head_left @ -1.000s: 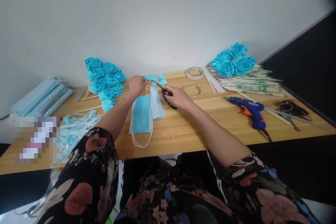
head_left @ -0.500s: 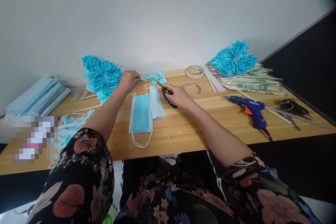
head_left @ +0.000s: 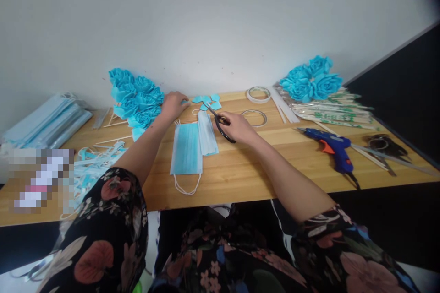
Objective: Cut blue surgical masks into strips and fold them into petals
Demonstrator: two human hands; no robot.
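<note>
My right hand [head_left: 237,127] is closed round the black handles of a pair of scissors [head_left: 225,132], whose slightly parted blades point away toward small cut blue pieces [head_left: 206,100]. Beyond the heap of blue flowers, my left hand [head_left: 174,104] has its fingers bent on another small blue piece [head_left: 184,102], partly covered by the fingertips. Between my arms a blue face mask [head_left: 187,149] lies flat, its near ear loop toward me. A narrow, folded pale mask [head_left: 207,133] overlaps its right edge, close to the scissors.
Blue fabric flowers [head_left: 137,96] stand left; more flowers [head_left: 311,78] lie on wrapped sticks [head_left: 330,112] at right. Tape rolls [head_left: 258,94], a blue glue gun [head_left: 330,144] and black keys or tool [head_left: 388,146] are rightward. Stacked masks [head_left: 44,121] and cut strips [head_left: 96,162] lie left.
The view has shifted slightly, so the table's things appear a little farther right. My left hand has drawn its blue piece slightly away from the other pieces. The scissors stay in my right hand.
</note>
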